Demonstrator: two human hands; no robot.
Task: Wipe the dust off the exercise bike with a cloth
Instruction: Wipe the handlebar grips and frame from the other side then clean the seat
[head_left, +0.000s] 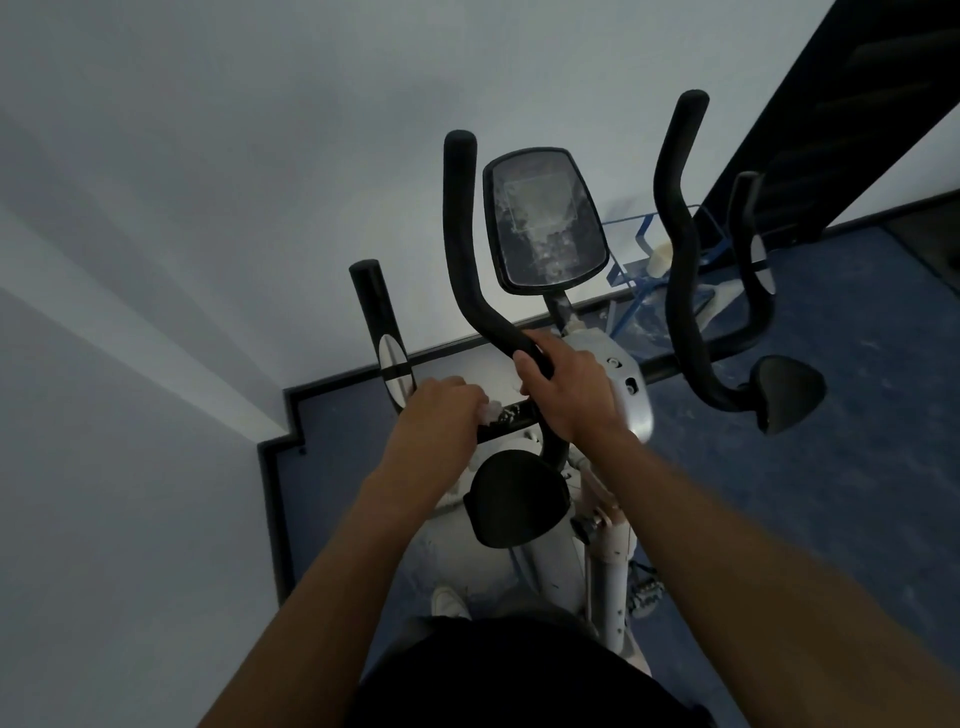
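Both forearms reaching forward from a dark lap at the bottom edge, seat (517, 499) just beyond, between them. Left hand (441, 415) curled over a small white cloth (491, 410), pressing it onto the bike's (605, 551) crossbar (506, 415). Right hand (569, 387) wrapped round the lower bend of the left curved bar (462, 234), apparently steadying. Crossbar lying roughly left to right, so likely strokes run sideways, left hand plainly the working one and already touching. Open run leftward to the short grip (382, 332); rightward soon blocked by the right hand and the bar it holds. Curved bar's long axis rising up and away from the hands, room alongside it for wiping upward. Console (545, 221) straight ahead, beyond both hands, its face smeared pale with dust, apparently not yet wiped. Right bar (680, 234) and far grip (748, 249) well off to the right. White wall close on the left, blue floor (831, 441) below and right.
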